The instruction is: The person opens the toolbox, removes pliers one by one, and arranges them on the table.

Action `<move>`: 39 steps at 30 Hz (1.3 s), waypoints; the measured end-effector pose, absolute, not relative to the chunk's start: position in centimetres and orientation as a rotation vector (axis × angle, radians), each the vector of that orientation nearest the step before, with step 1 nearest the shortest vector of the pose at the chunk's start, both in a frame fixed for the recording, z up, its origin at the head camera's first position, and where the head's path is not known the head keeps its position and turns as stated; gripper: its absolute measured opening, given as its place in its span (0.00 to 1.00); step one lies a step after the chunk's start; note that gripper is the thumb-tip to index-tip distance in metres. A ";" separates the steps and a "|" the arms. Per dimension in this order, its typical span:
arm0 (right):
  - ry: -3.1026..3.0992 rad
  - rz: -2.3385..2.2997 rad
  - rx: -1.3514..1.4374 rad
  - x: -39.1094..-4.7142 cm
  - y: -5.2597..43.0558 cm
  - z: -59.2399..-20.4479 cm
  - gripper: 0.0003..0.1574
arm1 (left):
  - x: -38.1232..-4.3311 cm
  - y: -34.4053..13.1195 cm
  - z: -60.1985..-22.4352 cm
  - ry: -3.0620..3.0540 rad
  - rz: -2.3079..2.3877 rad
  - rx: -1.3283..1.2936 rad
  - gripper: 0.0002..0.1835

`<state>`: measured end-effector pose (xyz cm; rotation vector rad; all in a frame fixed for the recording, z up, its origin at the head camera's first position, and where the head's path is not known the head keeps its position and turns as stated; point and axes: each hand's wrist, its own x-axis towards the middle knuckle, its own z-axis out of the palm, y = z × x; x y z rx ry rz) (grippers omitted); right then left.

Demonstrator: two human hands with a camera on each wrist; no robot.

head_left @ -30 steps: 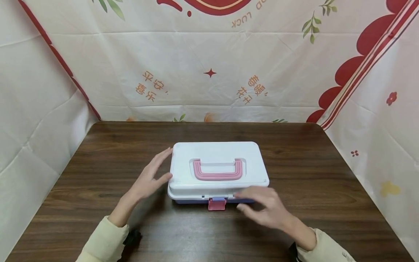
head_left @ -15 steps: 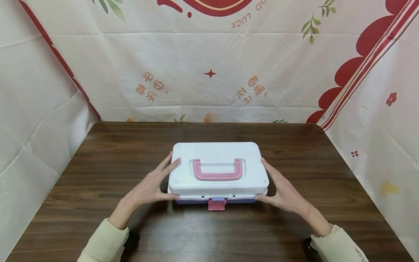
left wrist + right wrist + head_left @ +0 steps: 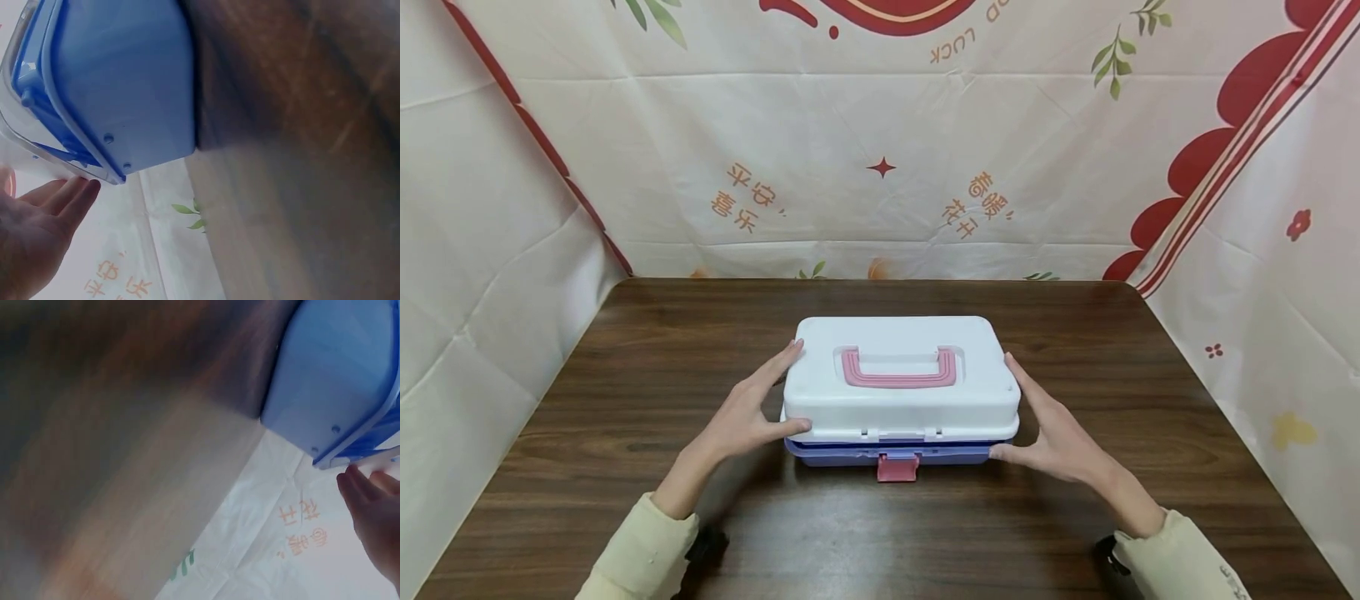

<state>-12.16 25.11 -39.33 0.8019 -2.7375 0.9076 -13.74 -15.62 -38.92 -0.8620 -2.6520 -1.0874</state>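
A storage box stands on the table, its white lid (image 3: 902, 333) tilted up at the front above the blue base (image 3: 842, 456). The lid carries a folded pink handle (image 3: 898, 381). A pink latch (image 3: 897, 470) hangs down, unfastened, from the base. My left hand (image 3: 745, 417) spans the lid's left side, thumb at the front corner, fingertips toward the back. On the other side, my right hand (image 3: 1060, 437) has its fingers along the lid's edge and its thumb by the front right corner. Both wrist views show straight fingers touching the lid's underside edge. The box's inside is hidden.
The box sits near the middle of a dark wooden table (image 3: 647, 392). A white printed cloth (image 3: 880, 117) hangs behind the table and along both sides. Black straps show at both sleeve cuffs.
My right hand has moved from beside the latch to the lid's right side. Over the last half second the lid's front has risen, showing a blue gap above the base.
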 end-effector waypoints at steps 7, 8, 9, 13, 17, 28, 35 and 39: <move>-2.537 0.816 0.871 -12.7 25.6 -39.6 0.67 | -14.1 -16.3 -38.9 -2.659 -1.075 -1.024 0.55; -2.509 0.839 0.869 -12.7 25.6 -39.7 0.66 | -14.1 -16.4 -38.9 -2.651 -1.071 -1.061 0.58; -2.482 0.855 0.864 -12.8 25.7 -39.7 0.65 | -14.2 -16.5 -39.0 -2.640 -1.068 -1.087 0.60; -2.400 0.924 0.801 -13.5 25.5 -39.1 0.62 | -14.9 -16.6 -38.6 -2.580 -1.091 -1.047 0.60; -2.356 0.962 0.731 -14.4 24.8 -37.4 0.60 | -15.3 -16.1 -36.6 -2.505 -1.251 -0.972 0.53; -2.287 1.026 0.665 -17.0 24.2 -34.7 0.47 | -18.3 -16.6 -34.0 -2.635 -1.544 -0.910 0.46; -2.548 1.113 0.426 -19.7 24.5 -32.7 0.36 | -20.9 -16.5 -32.5 -2.765 -1.625 -0.686 0.37; -2.776 1.170 0.302 -21.4 24.2 -30.7 0.41 | -22.6 -16.4 -31.9 -2.782 -1.785 -0.600 0.34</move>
